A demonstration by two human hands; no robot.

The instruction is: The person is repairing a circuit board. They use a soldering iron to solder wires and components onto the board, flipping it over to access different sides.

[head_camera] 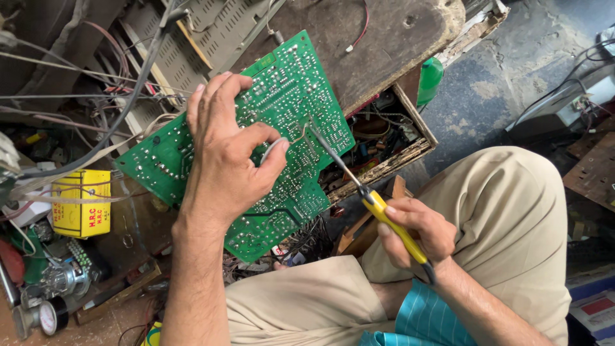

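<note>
Holding the green circuit board [282, 96] tilted over the lap, near the middle of the scene, the left hand [224, 154] spreads its fingers across the solder side and pinches a strand of solder wire [285, 142] against it. The right hand [416, 234] is closed around the yellow handle of a soldering iron [359, 189] whose tip meets the board beside that wire. With fingers so close, a slip could burn them, and lingering heat might bridge neighbouring joints or lift a track.

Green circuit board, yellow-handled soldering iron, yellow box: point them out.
Green circuit board [291, 90], head view, bare upper solder side.
Yellow-handled soldering iron [378, 208], head view, yellow handle above the right hand.
Yellow box [82, 204], head view, front face.
</note>
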